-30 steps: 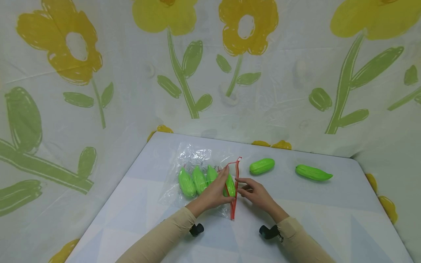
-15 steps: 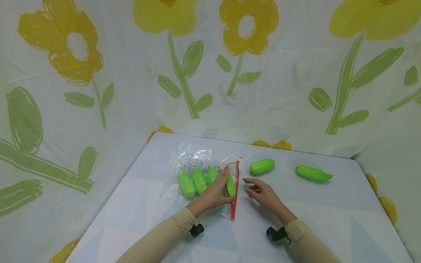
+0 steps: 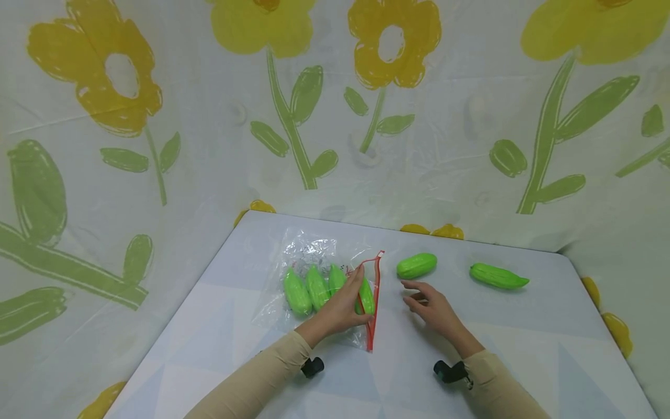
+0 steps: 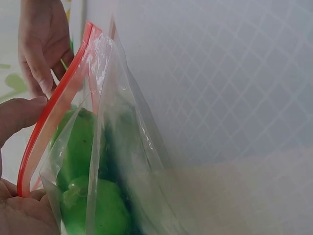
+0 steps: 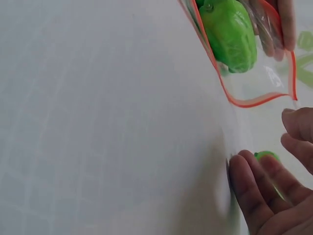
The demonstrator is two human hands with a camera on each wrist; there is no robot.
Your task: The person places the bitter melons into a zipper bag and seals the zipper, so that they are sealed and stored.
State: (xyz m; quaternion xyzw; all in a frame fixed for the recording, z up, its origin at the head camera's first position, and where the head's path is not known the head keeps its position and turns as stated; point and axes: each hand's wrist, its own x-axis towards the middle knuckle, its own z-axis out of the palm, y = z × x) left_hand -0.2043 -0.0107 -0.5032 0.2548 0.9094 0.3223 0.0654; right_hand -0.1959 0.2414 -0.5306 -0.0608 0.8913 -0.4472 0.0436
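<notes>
Your left hand (image 3: 342, 307) still pinches the bag (image 3: 314, 273) mouth open. Your right hand (image 3: 435, 308), fingers loose and empty, has moved away from it toward the green toy (image 3: 416, 265) just past its fingertips.

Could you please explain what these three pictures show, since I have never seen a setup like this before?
There is no machine here: a person works with two bare hands and wears three cameras. The wide picture comes from the head camera, looking down at a table. The other two come from cameras on each wrist, so they show close, tilted views of the same scene.

On the table lies a clear bag with a red zip edge, holding several green toy vegetables. The left hand holds the bag's mouth open by that edge; the left wrist view shows the opening from close up. The right hand holds nothing, its fingers relaxed, just short of a loose vegetable. Another vegetable lies farther right.
</notes>
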